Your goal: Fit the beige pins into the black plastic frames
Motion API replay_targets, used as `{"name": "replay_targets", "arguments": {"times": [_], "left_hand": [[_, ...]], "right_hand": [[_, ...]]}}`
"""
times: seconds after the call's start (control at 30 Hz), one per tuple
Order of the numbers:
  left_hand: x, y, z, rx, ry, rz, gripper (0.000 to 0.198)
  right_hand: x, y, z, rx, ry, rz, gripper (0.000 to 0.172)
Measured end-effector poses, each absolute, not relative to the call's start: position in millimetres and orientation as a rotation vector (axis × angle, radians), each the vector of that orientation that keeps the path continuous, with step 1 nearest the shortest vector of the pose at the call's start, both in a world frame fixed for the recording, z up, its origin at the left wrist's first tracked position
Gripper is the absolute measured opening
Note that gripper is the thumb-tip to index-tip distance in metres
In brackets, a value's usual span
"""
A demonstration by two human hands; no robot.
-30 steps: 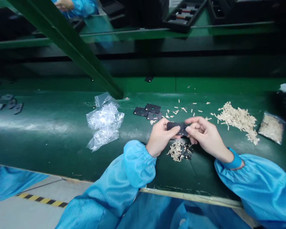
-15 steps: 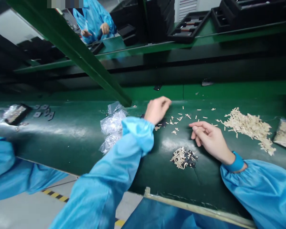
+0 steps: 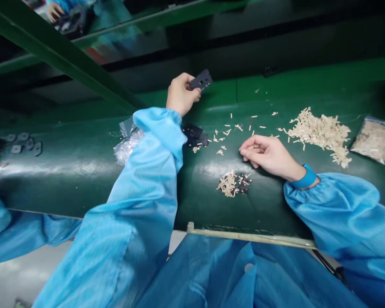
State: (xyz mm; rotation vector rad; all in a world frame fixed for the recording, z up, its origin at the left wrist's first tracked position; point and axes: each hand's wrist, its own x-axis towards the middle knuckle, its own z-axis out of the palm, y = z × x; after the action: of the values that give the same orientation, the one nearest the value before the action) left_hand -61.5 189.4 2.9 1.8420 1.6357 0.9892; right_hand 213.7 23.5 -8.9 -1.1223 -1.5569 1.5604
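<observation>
Near the back ledge, my left hand [image 3: 182,94] is closed on a flat black plate with small holes [image 3: 201,80], raised above the table. More dark plates [image 3: 194,133] lie below that hand, partly hidden by my sleeve. My right hand [image 3: 266,155] hovers over the table with thumb and fingertips pressed together; whatever they hold, if anything, cannot be made out. In front of it lies a small mixed pile of beige strips and black bits [image 3: 234,184]. Loose beige strips [image 3: 239,127] are scattered between the two hands.
A large heap of beige strips [image 3: 321,132] lies at the right, beside a clear bag of them [image 3: 374,139]. Clear plastic bags [image 3: 126,143] sit left of my sleeve. Several dark square pieces [image 3: 25,142] lie further left. A green post [image 3: 67,62] slants across the upper left.
My left hand has moved back to the ledge and taken up the black plate that lay there. My right hand stays above the table, its fingers drawn closer together. The camera view has tilted down.
</observation>
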Motion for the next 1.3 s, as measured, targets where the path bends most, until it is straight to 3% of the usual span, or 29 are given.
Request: {"name": "replay_targets", "arguments": {"times": [0.23,0.3,0.43,0.53,0.7,0.9,1.3], "left_hand": [[-34,45,-2,1.172,1.199,1.162,0.031],[-31,28,-6,1.022,1.143,1.182,0.031],[-27,25,-5,0.869,1.044,1.197,0.032],[-21,23,-1,0.824,1.057,1.193,0.033],[-8,10,1,1.056,1.074,1.117,0.024],[2,0,-5,1.382,1.183,1.011,0.035],[0,0,-9,1.609,1.332,1.003,0.027]], "right_hand": [[211,18,-3,-0.992,-2.257,1.202,0.018],[208,14,-2,-0.972,-2.361,1.109,0.02],[208,12,-1,-0.997,-2.416,1.084,0.006],[212,16,1,-1.06,-2.292,1.251,0.014],[212,19,5,-1.195,-1.773,1.581,0.023],[201,9,3,-1.254,-1.543,1.459,0.026],[200,3,-8,-1.269,-1.75,1.219,0.014]]}}
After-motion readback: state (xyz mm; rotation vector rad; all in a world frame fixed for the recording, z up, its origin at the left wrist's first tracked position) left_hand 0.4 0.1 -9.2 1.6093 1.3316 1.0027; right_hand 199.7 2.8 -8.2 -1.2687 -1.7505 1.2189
